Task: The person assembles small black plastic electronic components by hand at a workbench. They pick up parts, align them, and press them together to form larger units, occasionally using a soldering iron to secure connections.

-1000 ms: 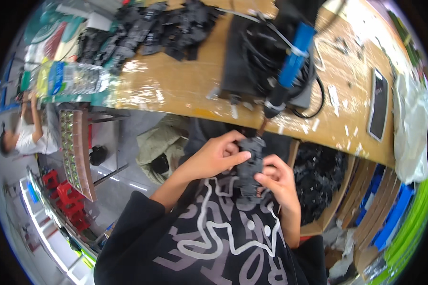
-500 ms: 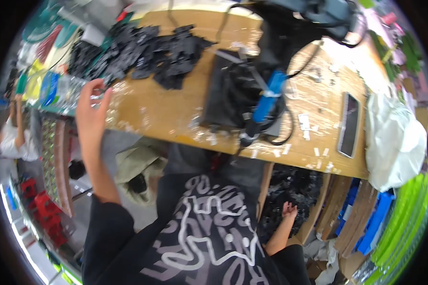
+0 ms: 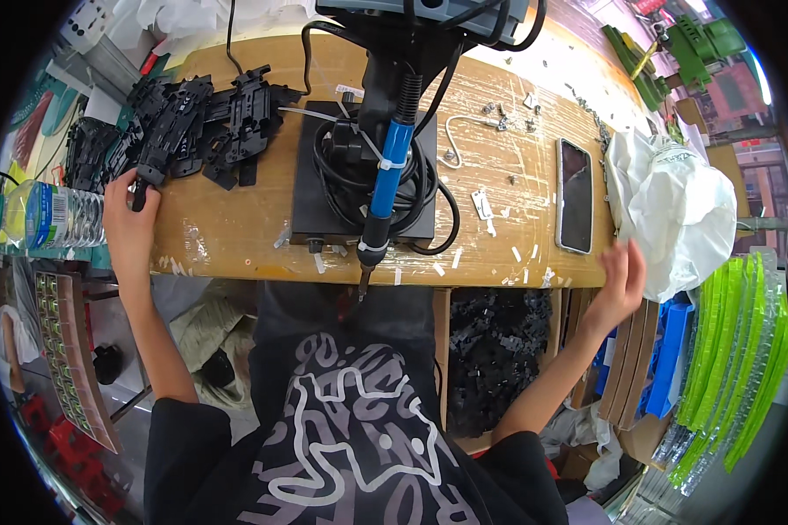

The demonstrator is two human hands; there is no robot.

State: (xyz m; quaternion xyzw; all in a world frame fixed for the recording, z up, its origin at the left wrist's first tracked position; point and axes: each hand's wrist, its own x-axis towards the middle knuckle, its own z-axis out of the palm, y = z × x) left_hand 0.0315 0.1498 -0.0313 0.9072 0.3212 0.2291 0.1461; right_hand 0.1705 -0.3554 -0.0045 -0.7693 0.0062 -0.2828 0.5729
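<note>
At the table's left, my left hand [image 3: 131, 214] closes its thumb and fingers on the near end of a black plastic part [image 3: 173, 122], one of several in a heap. The clear water bottle [image 3: 57, 214] lies beside this hand. My right hand [image 3: 620, 284] is over the table's right front edge, fingers loosely stretched, nothing seen in them. It is nearest to the white plastic bag [image 3: 674, 201] and the phone [image 3: 574, 197]. A blue and black electric screwdriver [image 3: 392, 162] hangs tip down at the middle, in front of a black box [image 3: 311, 206] with coiled cable.
Below the table's right front stands a bin of small black parts [image 3: 499, 350]. Blue bins [image 3: 670, 359] and bright green strips [image 3: 727, 359] are farther right. Small screws and white scraps dot the tabletop [image 3: 490, 249]. A tray of small parts [image 3: 66, 350] is at the lower left.
My left hand has gone from beside the bottle to the heap and taken hold of a black part. My right hand has risen from the bin to the table edge. The view has shifted.
</note>
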